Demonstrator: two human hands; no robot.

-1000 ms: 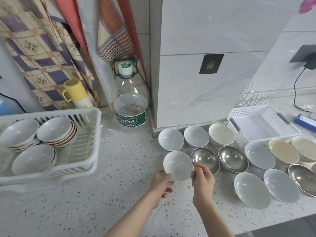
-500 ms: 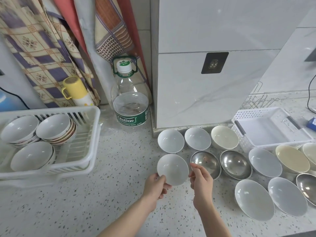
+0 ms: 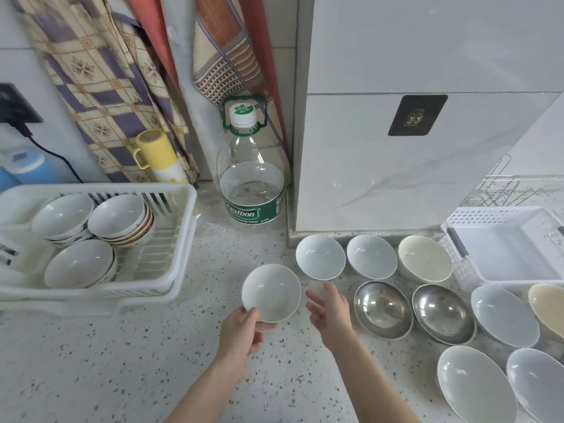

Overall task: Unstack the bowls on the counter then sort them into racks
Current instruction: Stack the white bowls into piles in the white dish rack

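Observation:
My left hand grips a small white bowl by its near rim, lifted above the speckled counter. Just right of the bowl, my right hand is open with fingers spread and touches nothing. Several bowls lie spread on the counter to the right: white bowls, a cream bowl and two steel bowls. On the left, a white plastic rack holds three stacks of white bowls.
A large water bottle stands at the back by the wall corner. A yellow-capped flask is behind the left rack. A white basket and a wire rack sit at the right.
My right hand has let go of the white bowl and opened. My left hand alone now carries the bowl, shifted left toward the plastic rack.

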